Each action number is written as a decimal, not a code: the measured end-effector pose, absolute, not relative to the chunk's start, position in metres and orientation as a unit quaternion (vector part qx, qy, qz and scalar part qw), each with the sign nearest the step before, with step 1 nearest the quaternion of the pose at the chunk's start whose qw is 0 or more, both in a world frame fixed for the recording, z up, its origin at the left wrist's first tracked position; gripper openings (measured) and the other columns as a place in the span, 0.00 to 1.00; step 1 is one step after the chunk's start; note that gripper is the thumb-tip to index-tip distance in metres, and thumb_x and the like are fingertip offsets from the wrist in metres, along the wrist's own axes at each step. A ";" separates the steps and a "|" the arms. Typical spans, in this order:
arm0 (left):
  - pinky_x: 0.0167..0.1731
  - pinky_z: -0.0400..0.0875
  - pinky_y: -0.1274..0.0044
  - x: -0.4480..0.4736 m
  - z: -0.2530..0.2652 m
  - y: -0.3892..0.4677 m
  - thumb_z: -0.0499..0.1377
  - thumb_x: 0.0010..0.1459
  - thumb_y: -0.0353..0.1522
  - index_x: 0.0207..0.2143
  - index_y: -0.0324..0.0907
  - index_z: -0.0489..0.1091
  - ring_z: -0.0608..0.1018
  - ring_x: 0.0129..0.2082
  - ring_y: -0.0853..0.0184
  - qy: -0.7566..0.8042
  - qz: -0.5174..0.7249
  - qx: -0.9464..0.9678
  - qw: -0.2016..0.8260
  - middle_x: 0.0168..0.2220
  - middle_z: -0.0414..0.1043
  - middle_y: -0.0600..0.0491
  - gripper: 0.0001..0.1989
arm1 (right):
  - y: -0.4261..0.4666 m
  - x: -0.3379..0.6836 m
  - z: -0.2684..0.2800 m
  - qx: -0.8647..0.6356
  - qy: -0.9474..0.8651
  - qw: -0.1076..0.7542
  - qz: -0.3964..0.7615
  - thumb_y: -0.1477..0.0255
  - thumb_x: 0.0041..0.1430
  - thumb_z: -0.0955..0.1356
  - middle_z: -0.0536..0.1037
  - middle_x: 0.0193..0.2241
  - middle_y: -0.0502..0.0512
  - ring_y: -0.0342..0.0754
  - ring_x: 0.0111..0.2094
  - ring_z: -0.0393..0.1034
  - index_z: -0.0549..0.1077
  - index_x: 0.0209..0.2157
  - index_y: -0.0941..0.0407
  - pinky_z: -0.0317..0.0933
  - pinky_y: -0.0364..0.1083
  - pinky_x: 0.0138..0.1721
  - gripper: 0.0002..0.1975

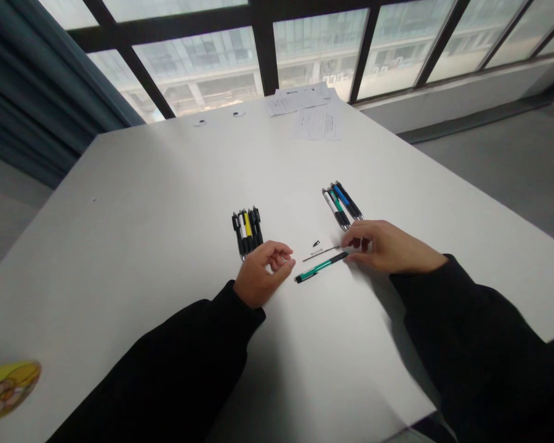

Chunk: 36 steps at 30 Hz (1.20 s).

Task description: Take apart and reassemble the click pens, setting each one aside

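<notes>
- Black, white and yellow plastic pens (pixel 248 224) lie side by side.
- My left hand (pixel 265 274) curls loosely, thumb and forefinger apart.
- Between my hands: green pen barrel with black grip (pixel 321 267), small silver cone tip (pixel 316 243), thin dark refill (pixel 324 251).
- My right hand (pixel 373 245) meets the grip's end; pinching, I cannot tell.

A: Light?
B: Daylight from the windows (pixel 321 49) up top, panes washed out pale.
A: And the bench (pixel 157 178)?
B: Bright white far side, greyer near. Soft shadows by both black sleeves (pixel 166 369).
A: Focus?
B: Softish. Pen parts (pixel 316 243) by the fingers (pixel 362 228) lack fine detail; writing on the papers (pixel 318 122) unreadable.
A: Distortion?
B: Wide-angle: window frames (pixel 264 49) lean, outer areas look stretched.
</notes>
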<state>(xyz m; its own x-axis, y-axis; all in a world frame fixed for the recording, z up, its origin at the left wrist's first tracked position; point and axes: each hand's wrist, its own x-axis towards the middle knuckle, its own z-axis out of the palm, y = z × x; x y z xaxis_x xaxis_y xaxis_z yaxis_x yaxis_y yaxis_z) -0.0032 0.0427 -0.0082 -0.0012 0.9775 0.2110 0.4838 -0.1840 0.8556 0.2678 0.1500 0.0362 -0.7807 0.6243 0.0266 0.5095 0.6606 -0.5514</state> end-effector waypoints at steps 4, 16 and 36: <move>0.27 0.68 0.78 -0.002 -0.010 0.043 0.61 0.57 0.32 0.37 0.38 0.72 0.71 0.25 0.71 0.571 0.426 0.629 0.311 0.26 0.70 0.55 0.06 | 0.153 0.269 0.033 -0.295 -0.910 0.096 0.274 0.75 0.54 0.70 0.79 0.35 0.59 0.51 0.34 0.72 0.79 0.38 0.58 0.65 0.49 0.38 0.09; 0.32 0.77 0.75 0.006 0.000 0.041 0.64 0.58 0.39 0.39 0.35 0.78 0.79 0.27 0.69 0.520 0.435 0.522 0.517 0.32 0.80 0.47 0.15 | 0.139 0.257 0.040 -0.276 -0.820 0.150 0.478 0.66 0.60 0.70 0.79 0.32 0.55 0.48 0.33 0.71 0.76 0.36 0.58 0.64 0.47 0.37 0.09; 0.23 0.70 0.81 0.004 0.007 0.042 0.72 0.49 0.39 0.38 0.35 0.73 0.74 0.21 0.74 0.374 0.382 0.434 0.726 0.31 0.78 0.49 0.20 | 0.141 0.247 0.017 -0.268 -0.917 0.158 0.250 0.74 0.62 0.68 0.76 0.35 0.59 0.49 0.35 0.71 0.80 0.36 0.58 0.64 0.48 0.40 0.07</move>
